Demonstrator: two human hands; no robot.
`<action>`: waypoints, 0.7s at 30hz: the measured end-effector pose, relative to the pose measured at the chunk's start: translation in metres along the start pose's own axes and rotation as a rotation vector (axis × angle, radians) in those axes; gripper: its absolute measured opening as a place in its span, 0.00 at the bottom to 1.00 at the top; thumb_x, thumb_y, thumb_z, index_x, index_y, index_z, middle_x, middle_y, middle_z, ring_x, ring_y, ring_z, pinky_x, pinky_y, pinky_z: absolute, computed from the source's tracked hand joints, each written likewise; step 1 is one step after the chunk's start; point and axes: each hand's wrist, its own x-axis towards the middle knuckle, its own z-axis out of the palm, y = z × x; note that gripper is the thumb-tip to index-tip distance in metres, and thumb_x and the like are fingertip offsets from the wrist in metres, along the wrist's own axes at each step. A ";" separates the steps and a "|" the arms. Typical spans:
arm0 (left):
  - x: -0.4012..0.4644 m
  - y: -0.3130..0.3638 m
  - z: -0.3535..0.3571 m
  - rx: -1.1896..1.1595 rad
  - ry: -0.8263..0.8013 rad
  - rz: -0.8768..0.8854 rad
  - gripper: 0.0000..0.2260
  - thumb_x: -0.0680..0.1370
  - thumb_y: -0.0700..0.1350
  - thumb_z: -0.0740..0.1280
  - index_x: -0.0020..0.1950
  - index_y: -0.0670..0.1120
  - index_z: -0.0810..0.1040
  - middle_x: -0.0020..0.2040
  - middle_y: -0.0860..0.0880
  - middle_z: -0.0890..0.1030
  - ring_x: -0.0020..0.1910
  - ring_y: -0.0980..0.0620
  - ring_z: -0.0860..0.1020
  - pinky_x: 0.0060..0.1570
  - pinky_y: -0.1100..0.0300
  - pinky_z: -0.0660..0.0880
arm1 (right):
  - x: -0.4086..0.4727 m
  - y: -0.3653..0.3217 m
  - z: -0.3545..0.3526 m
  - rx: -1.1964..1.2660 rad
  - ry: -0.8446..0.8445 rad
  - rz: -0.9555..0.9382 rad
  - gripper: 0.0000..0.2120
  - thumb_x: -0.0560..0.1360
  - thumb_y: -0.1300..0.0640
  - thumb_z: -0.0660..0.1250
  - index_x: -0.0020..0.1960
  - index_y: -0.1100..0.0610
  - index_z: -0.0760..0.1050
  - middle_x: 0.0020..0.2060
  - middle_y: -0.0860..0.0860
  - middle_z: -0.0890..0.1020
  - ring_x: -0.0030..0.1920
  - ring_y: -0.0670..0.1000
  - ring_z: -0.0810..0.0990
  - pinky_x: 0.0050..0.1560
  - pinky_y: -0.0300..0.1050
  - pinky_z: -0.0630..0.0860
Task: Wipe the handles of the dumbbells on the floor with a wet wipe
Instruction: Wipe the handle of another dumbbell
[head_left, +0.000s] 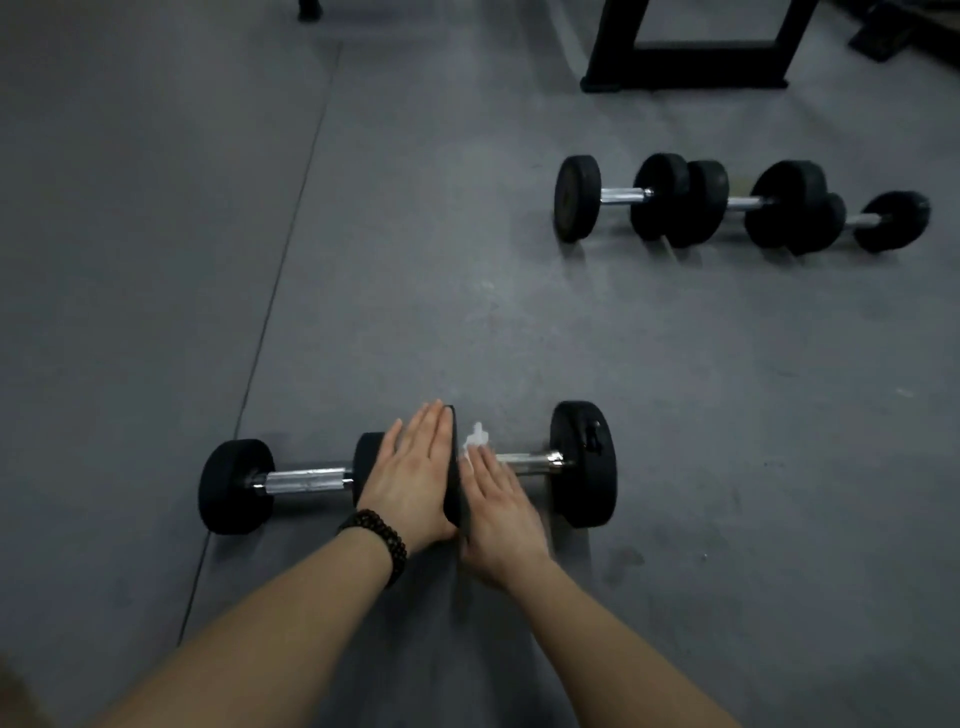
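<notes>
Two black dumbbells lie end to end on the grey floor close to me. The left dumbbell (301, 480) shows its bare chrome handle. My left hand (415, 470) lies flat with straight fingers on the left weight of the right dumbbell (582, 462). My right hand (496, 506) rests with straight fingers over that dumbbell's chrome handle, on a white wet wipe (475, 441) that sticks out past the fingertips. The part of the wipe under the hand is hidden.
Three more black dumbbells (737, 205) lie in a row farther off on the right. A black metal frame (685, 67) stands beyond them at the top. A floor seam runs diagonally on the left.
</notes>
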 end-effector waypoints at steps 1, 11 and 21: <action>-0.001 0.001 -0.001 -0.005 0.002 0.000 0.57 0.64 0.61 0.72 0.80 0.42 0.39 0.81 0.45 0.43 0.80 0.49 0.43 0.77 0.50 0.40 | 0.001 -0.003 0.000 -0.038 0.010 -0.004 0.39 0.75 0.54 0.61 0.80 0.60 0.46 0.80 0.54 0.46 0.79 0.52 0.43 0.78 0.49 0.42; 0.003 -0.007 -0.010 -0.040 -0.046 0.046 0.53 0.70 0.56 0.71 0.79 0.42 0.37 0.81 0.45 0.41 0.79 0.48 0.40 0.77 0.45 0.41 | 0.001 -0.016 -0.002 -0.034 0.022 0.111 0.43 0.75 0.53 0.61 0.80 0.59 0.38 0.77 0.53 0.36 0.77 0.51 0.33 0.77 0.48 0.38; 0.005 -0.006 0.000 -0.074 0.000 0.026 0.58 0.65 0.57 0.75 0.80 0.43 0.39 0.81 0.46 0.43 0.79 0.49 0.41 0.77 0.47 0.41 | -0.002 -0.001 0.016 -0.020 0.098 0.066 0.43 0.74 0.54 0.63 0.80 0.59 0.40 0.79 0.56 0.38 0.78 0.53 0.33 0.78 0.51 0.41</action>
